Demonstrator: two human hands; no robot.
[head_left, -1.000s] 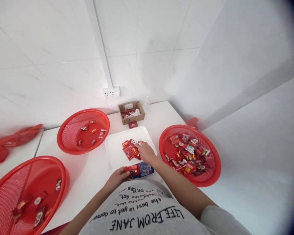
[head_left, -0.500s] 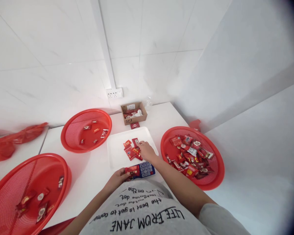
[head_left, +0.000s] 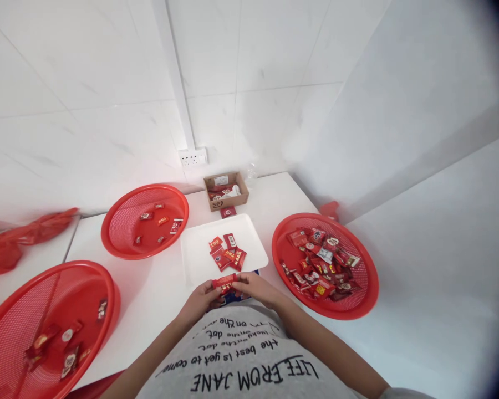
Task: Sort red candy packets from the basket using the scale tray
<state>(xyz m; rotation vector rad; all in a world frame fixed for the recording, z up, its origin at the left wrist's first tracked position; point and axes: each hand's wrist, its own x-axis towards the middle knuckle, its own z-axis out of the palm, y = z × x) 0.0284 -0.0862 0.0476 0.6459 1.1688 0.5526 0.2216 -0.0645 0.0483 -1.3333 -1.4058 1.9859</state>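
Observation:
Between my two hands is a small red snack packet [head_left: 225, 281], held in front of my shirt. My left hand [head_left: 203, 296] grips its left end, and my right hand [head_left: 251, 287] has fingers closed on its right end. Just beyond them lies a white tray [head_left: 195, 244] bearing several red packets [head_left: 221, 258] in a loose cluster. Under my hands a blue keypad [head_left: 233, 296] at the tray's near side is mostly covered.
To the right stands a red basket [head_left: 372, 288] heaped with packets. Two red baskets, one far left [head_left: 108, 221] and one near left [head_left: 114, 310], hold several packets each. A cardboard box [head_left: 228, 205] sits behind the tray, with one red packet [head_left: 228, 212] before it.
My right hand has drawn back from the packets on the tray to the packet in my left hand and taken hold of its right end. The keypad is now more covered.

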